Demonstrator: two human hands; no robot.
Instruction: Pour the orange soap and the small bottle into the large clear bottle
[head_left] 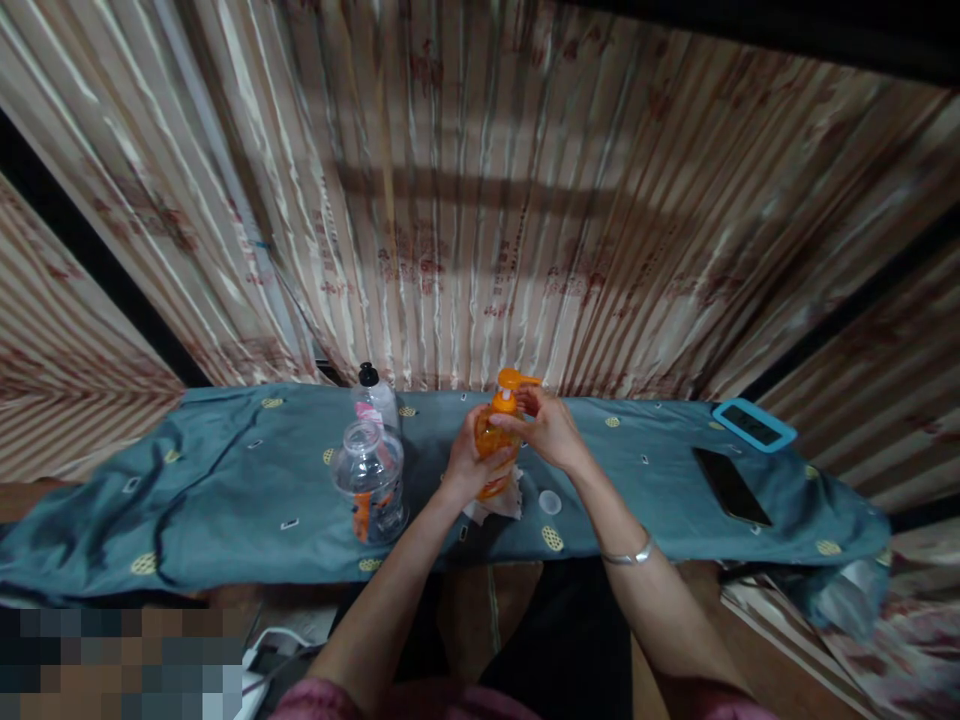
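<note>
Gripping the orange pump bottle [495,445] w/ my left hand [466,462], fingers wrapped round its body. My right hand [550,428] pinches its neck, just under the pump. Clear jar [370,482] sits left of it.

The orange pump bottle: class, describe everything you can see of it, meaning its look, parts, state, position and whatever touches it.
The orange pump bottle stands upright near the middle of the cloth-covered table. It looks like clear plastic holding orange liquid, topped by an orange pump head whose spout points right. The left hand wraps around its body; the right hand grips its neck just under the pump. A crumpled white tissue lies at its base. Any label is hidden.
</note>
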